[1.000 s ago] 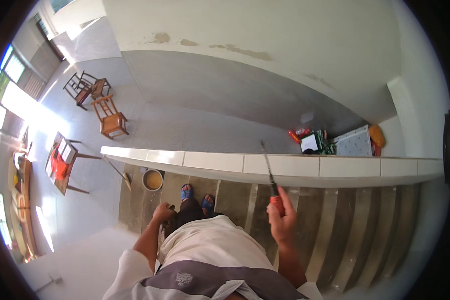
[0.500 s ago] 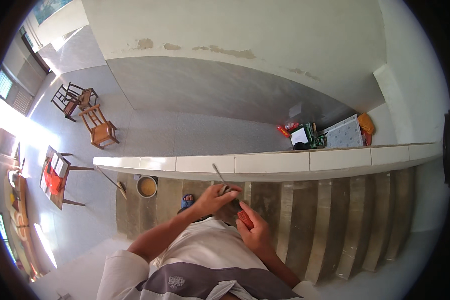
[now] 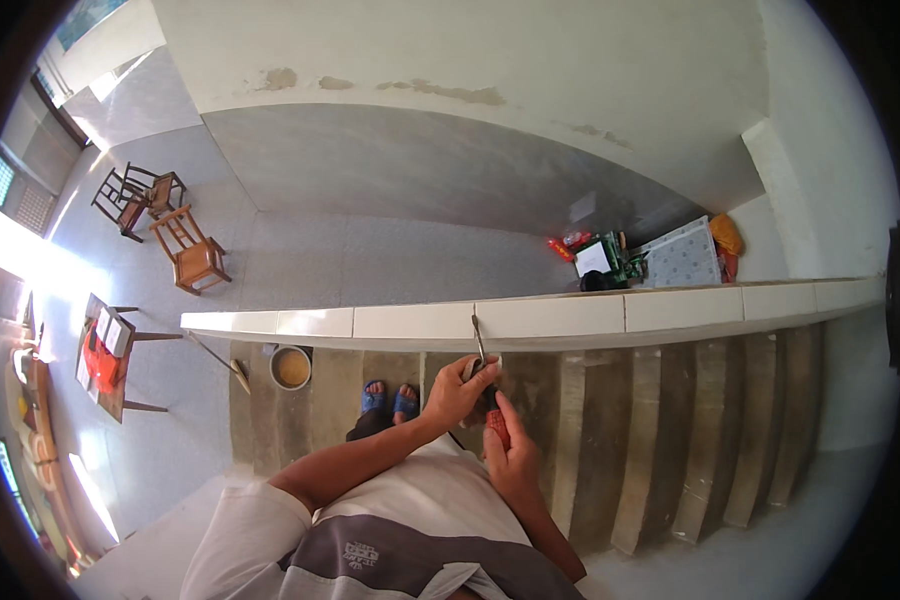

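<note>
My right hand (image 3: 515, 458) grips the red handle (image 3: 497, 424) of a thin tool, whose exact kind I cannot make out. Its slender metal shaft (image 3: 480, 340) points away from me, the tip overlapping the white-tiled ledge in view. Around the middle of the tool, just beyond the handle, my left hand (image 3: 456, 394) is closed, with a small brownish, cloth-like piece (image 3: 472, 369) between its fingers. What that piece is stays partly hidden. Both hands are close together in front of my body, over the steps.
Concrete steps (image 3: 650, 430) run to the right beside the tiled ledge (image 3: 410, 322). A metal pot (image 3: 291, 368) with yellowish contents and a wooden-handled stick (image 3: 238, 372) are at left. Chairs (image 3: 196, 262) and a table (image 3: 113, 385) stand farther left; boxes (image 3: 592, 258) sit beyond the ledge.
The tool has swung more upright, its tip shifting right and away from me. Both hands moved slightly right, still holding it. A second slippered foot now shows.
</note>
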Tool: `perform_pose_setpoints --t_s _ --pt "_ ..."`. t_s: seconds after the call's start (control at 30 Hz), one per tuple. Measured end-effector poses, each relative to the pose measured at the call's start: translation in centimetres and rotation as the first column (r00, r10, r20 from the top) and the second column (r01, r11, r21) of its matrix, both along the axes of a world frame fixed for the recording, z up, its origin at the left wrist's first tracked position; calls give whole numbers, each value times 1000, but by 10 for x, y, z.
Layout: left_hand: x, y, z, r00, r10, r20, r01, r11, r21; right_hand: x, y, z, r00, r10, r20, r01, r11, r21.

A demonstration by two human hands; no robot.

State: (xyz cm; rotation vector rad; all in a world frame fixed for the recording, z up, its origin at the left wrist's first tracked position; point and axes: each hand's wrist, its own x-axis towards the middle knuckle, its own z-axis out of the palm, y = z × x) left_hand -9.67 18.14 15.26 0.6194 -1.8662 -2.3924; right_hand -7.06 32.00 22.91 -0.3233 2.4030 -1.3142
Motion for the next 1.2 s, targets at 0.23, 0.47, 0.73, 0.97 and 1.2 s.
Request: perform_pose_setpoints --t_s 0.23,0.47,0.73,0.97,1.2 --pt "-6 -11 -2 998 -35 43 33 999 41 1 -16 -1 1000 -5 -19 7 998 60" --pt "-3 -7 8 999 -1 53 -1 999 53 5 -11 -8 999 9 -48 -8 1000 22" --pt "-4 -16 14 986 -70 148 71 997 -3 11 -17 -3 988 -93 122 108 986 -125" --pt "-7 -18 15 988 -80 131 83 996 -17 9 -19 -10 979 -130 160 161 967 -196" --pt "-7 -20 18 986 -90 141 93 996 -14 6 -25 1 986 -113 126 132 980 -148"
